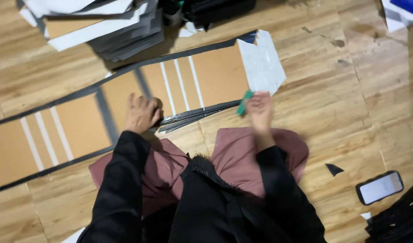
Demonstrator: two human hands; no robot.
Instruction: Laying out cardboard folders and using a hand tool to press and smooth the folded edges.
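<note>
the long cardboard strip is lying flat on the wooden floor, running diagonally from the lower left up toward the middle of the view, just in front of the person's knees. it is showing brown panels split by pale stripes and edged in dark grey, and its far end is carrying a whitish, shiny flap. the left hand is pressing down on the near edge with fingers spread and flattened, gripping nothing, seemingly pinning the sheet so that it is not sliding. the right hand is curling shut around a small green tool, whose tip is sitting at the strip's lower edge beside the flap; whether it is a knife or a marker is not clear through the blur. thin dark slivers are fanning out along that same edge between the two hands. further out, a stack of similar flat boards is waiting at the top left, within reach, and a phone with a lit screen is resting on the floor to the right, well apart from the work, near a small dark scrap.
</note>
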